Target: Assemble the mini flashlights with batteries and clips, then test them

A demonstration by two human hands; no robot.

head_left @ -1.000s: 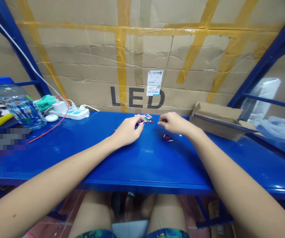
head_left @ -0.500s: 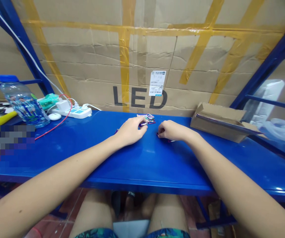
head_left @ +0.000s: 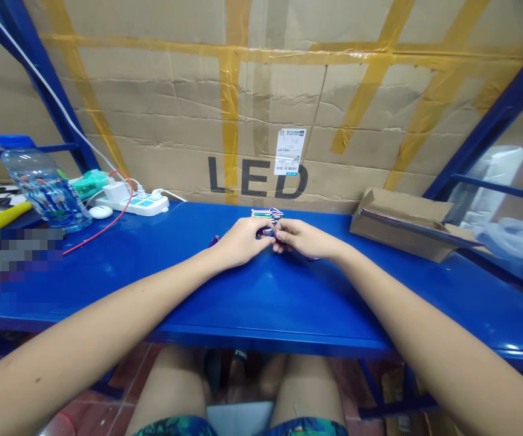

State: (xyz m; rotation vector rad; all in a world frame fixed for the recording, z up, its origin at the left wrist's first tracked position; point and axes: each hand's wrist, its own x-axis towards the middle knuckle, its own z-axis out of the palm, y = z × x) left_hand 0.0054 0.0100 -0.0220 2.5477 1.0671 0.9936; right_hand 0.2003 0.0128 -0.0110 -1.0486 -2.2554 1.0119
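My left hand (head_left: 242, 242) is closed round a slim dark purple piece with a silvery end (head_left: 268, 231), too small to name. Its tip meets the fingers of my right hand (head_left: 305, 238), which are pinched together at that end. Whatever the right fingers grip is mostly hidden. Just behind the hands lies a row of thin, brightly coloured metallic pieces (head_left: 265, 213) with looped ends on the right. Another purple piece (head_left: 214, 240) shows beside my left wrist. Under my right wrist, a small purple bit (head_left: 313, 258) is partly covered.
On the blue table (head_left: 261, 303), an open cardboard box (head_left: 402, 227) stands at right. To the left are a water bottle (head_left: 45, 188), a white power strip (head_left: 140, 204), a red cable (head_left: 106, 229) and a white mouse-like object (head_left: 100, 212). A large cardboard sheet (head_left: 174, 121) backs the table.
My right hand has moved left and now meets my left hand at the end of the purple piece. The left hand has shifted slightly to the right.
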